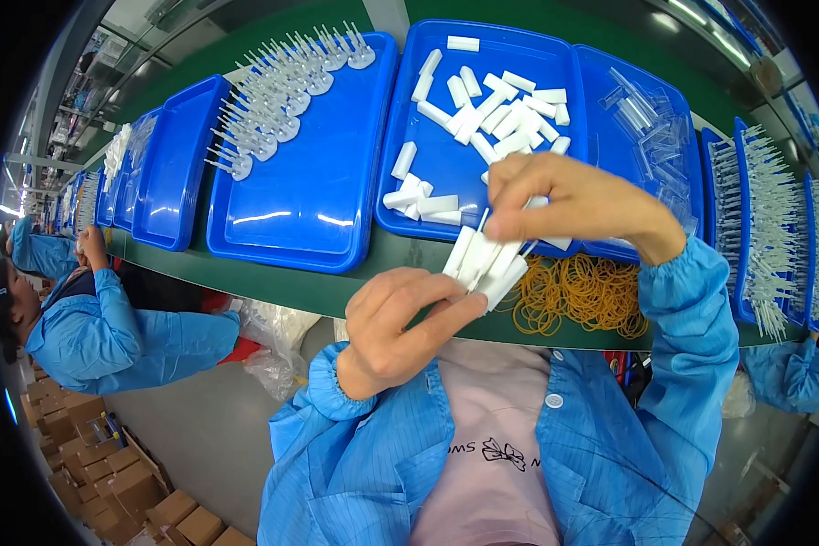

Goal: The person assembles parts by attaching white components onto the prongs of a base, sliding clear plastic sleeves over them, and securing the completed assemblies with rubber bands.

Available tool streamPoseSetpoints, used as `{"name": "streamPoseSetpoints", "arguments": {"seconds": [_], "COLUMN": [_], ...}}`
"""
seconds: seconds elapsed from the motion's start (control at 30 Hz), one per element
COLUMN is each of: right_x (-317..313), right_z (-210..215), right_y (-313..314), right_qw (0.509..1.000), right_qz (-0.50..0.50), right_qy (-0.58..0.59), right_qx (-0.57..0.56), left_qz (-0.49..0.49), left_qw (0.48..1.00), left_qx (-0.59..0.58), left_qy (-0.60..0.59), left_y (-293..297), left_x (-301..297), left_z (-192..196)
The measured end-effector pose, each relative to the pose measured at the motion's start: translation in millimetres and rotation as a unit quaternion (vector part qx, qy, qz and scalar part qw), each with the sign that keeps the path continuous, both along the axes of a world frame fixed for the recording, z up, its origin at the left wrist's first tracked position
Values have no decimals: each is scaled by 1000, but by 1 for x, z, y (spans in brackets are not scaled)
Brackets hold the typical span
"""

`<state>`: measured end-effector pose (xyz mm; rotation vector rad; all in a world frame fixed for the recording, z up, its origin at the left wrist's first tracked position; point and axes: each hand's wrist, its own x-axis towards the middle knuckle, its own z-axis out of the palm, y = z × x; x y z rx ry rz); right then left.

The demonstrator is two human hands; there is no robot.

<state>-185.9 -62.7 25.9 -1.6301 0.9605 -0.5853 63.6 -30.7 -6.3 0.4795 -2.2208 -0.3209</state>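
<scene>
Presently the fingers of the left hand (pixel 396 332) are curled shut around the lower end of a bundle of white plastic sticks (pixel 485 264), thumb pressed along its side. The right hand (pixel 578 200) comes down from above, its fingers pinched on the upper end of the same bundle, so both hands grip it at once. The bundle is held tilted, just above the near edge of the green bench (pixel 318 287) and in front of the person's chest.

Just right of the bundle, a loose heap of tan rubber bands (pixel 578 296) lies on the bench, thin and tangled.

Behind the hands stands a blue tray (pixel 400 127) of smooth moulded plastic, holding scattered white sticks of the same short, blocky shape. To its right a second blue tray (pixel 601 109) holds clear, boxy plastic pieces (pixel 655 136). To the left, a broad blue tray (pixel 309 209) carries a row of translucent pronged parts (pixel 278 100) along its far side; its near half is bare and glossy. Further right, narrow blue trays (pixel 739 218) are packed with thin white bristling pieces.

The person wears a light blue smock with elastic cuffs. At far left another person in a blue smock (pixel 118 337) sits at the same bench, with cardboard boxes (pixel 136 491) on the floor below.
</scene>
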Motion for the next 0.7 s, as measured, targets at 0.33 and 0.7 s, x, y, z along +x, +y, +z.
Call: {"name": "streamPoseSetpoints", "arguments": {"seconds": [0.33, 0.7], "right_x": [16, 25], "right_z": [11, 12], "right_y": [12, 26], "right_qw": [989, 963], "right_qz": [-71, -113], "right_qy": [60, 78], "right_qx": [-117, -234], "left_qz": [40, 73], "left_qw": [999, 990], "left_qx": [-6, 11], "left_qy": [16, 122], "left_y": [0, 7], "left_x": [-1, -3], "left_z": [5, -15]}}
